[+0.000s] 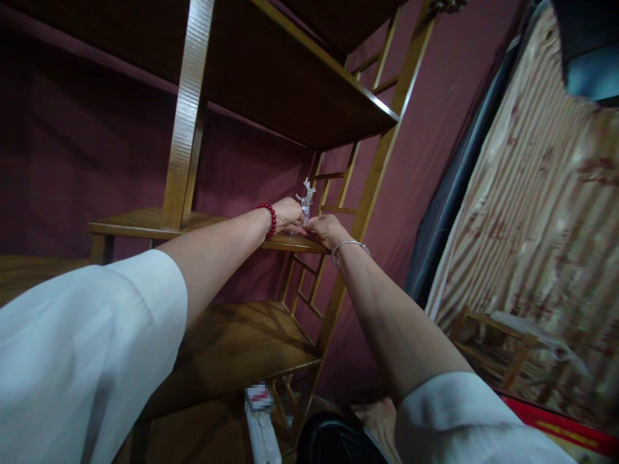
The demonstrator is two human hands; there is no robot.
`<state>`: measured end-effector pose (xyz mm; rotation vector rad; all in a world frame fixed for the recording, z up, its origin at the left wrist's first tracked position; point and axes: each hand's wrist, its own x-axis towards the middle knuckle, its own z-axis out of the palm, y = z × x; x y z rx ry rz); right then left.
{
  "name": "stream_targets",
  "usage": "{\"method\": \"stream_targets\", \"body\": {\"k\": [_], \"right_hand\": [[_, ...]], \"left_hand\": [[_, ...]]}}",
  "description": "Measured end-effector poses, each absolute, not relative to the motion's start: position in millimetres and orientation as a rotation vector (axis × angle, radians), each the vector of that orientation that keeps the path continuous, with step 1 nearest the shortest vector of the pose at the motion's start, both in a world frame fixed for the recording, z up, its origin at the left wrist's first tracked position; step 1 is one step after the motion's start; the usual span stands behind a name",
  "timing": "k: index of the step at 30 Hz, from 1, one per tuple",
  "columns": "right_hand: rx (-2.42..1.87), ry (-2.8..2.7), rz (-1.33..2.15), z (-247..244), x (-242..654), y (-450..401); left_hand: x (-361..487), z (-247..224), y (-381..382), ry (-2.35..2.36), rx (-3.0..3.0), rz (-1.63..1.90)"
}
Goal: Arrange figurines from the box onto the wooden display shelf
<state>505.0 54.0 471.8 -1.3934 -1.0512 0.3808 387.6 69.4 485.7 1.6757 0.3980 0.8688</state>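
Note:
A small clear crystal deer figurine [306, 202] with branching antlers stands upright at the right end of the middle wooden shelf [222, 222]. My left hand [289, 212], below a red bead bracelet [271, 219], has its fingers curled at the figurine's left side. From the right, my right hand [325, 227] pinches around its lower part near the shelf's front edge; a silver bangle [349, 245] circles that wrist. Between them, the hands hide most of the figurine's lower body and base.
A wooden upright [186, 122] stands left of my hands, and an upper shelf [290, 84] overhangs them. Latticed side bars [333, 187] close the right end. Below are a lower shelf [242, 335] and a white box-like object [261, 425]. A striped curtain [532, 193] hangs right.

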Motion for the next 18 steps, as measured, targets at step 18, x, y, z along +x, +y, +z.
{"method": "stream_targets", "body": {"k": [18], "right_hand": [[-1.420,-1.035,0.382,472.2,502.2,52.3]], "left_hand": [[396.5,485.2,91.1,0.410,1.740,0.976]]}}
